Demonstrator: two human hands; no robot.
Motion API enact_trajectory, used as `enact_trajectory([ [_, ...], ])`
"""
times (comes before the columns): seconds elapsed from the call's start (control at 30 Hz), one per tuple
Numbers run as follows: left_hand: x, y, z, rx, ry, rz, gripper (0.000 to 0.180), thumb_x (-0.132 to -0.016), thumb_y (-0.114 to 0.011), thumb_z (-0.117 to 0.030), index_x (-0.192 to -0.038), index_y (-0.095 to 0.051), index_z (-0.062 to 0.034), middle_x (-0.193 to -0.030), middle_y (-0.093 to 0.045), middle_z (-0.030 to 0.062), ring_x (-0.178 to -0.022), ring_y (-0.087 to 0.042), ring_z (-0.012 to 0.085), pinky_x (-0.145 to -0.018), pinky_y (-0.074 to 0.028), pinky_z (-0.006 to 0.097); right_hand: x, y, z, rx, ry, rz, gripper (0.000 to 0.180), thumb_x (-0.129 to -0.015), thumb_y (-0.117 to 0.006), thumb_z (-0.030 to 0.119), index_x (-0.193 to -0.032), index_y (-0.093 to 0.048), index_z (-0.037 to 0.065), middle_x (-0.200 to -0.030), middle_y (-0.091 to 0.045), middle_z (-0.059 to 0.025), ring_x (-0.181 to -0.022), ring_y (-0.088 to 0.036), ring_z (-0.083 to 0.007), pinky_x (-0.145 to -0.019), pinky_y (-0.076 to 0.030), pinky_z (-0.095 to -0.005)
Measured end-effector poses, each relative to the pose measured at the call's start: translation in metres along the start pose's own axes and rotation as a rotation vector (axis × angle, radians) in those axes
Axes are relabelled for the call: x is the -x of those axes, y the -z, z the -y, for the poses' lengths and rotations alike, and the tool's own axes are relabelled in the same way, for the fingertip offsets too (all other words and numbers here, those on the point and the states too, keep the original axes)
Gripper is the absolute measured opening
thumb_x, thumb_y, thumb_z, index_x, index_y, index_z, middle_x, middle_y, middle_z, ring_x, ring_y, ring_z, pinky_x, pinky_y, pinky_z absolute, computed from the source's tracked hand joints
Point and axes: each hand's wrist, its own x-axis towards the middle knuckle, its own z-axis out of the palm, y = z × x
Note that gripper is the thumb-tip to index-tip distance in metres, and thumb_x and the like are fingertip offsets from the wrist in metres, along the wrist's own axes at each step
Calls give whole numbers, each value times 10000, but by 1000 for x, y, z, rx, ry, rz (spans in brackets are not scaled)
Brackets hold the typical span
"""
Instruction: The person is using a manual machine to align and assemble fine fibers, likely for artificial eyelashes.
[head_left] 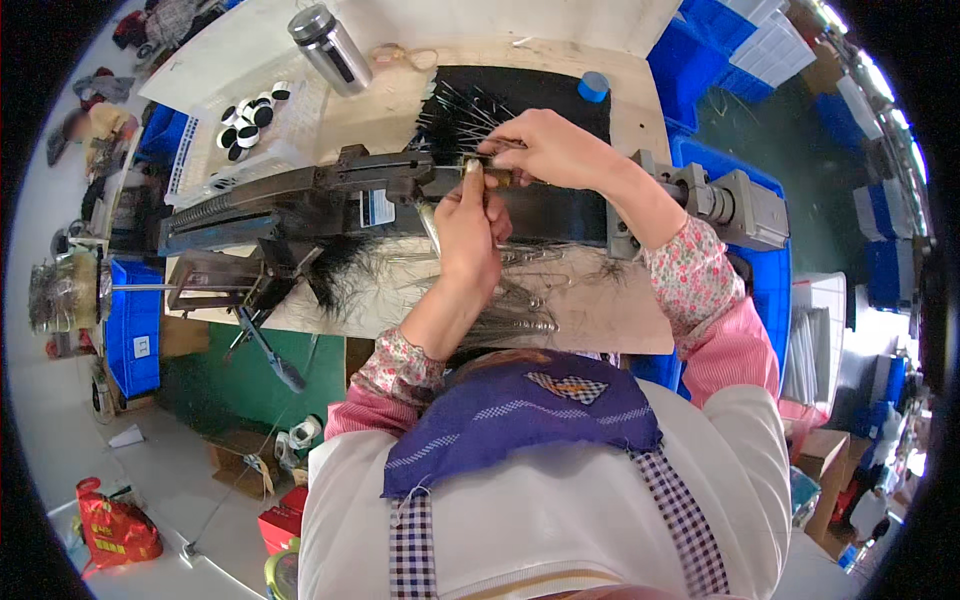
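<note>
Both hands meet at the middle of a long dark metal machine on the bench. My left hand is closed, thumb pointing up against a small brass-coloured part on the machine bar. From the right, my right hand reaches over the bar with fingertips pinched beside that part. What lies between the fingers of either hand is too small or hidden to name. Just beyond them, a bundle of thin metal wires spreads over a black mat. More loose thin wires lie on the near side of the bench.
A steel flask stands at the back left beside a white basket with several black-and-white spools. A blue cap sits on the mat. At the machine's right end is a grey motor, with blue crates beyond the bench.
</note>
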Motion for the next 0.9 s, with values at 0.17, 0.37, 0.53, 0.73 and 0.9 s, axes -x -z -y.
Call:
enact_trajectory([
  [0.17,-7,12,-1,-10,-10,134,340,-985,-461,-408,-895,-532,-88,-579,-467,-14,-470,-400,103,-470,-327,265,-5,10,8,-174,-96,28,316,-901,-583,88,-1193,-582,-32,-796,-654,-80,-608,-610,-105,-587,-525,-246],
  [0.37,-9,2,5,97,101,328,700,-945,-295,-623,-1294,-430,-32,-1220,-540,171,-1136,-519,256,-986,-403,402,-20,20,-1,-189,-186,156,347,-934,-557,133,-1248,-550,-14,-799,-650,-86,-606,-622,-130,-602,-538,-273],
  [0.53,-4,1,-23,690,283,209,823,-922,-319,-639,-1364,-299,54,-1387,-366,265,-1336,-324,367,-1117,-281,451,-8,32,6,576,68,-174,388,-906,-558,359,-1215,-616,132,-1014,-614,-203,-927,-597,-337,-843,-467,-418],
  [0.73,-15,28,-11,917,258,534,807,-924,-354,-620,-1323,-314,81,-1377,-372,240,-1341,-314,340,-1120,-276,448,19,-24,21,615,407,-357,338,-794,-586,175,-1115,-653,92,-1081,-555,-197,-934,-542,-356,-812,-467,-419],
  [0.9,3,17,-19,651,107,330,701,-954,-323,-578,-1253,-403,51,-1327,-450,184,-1295,-387,292,-1132,-257,422,3,-11,20,244,269,-464,207,-733,-659,66,-934,-703,50,-804,-643,-83,-755,-634,-260,-674,-516,-373],
])
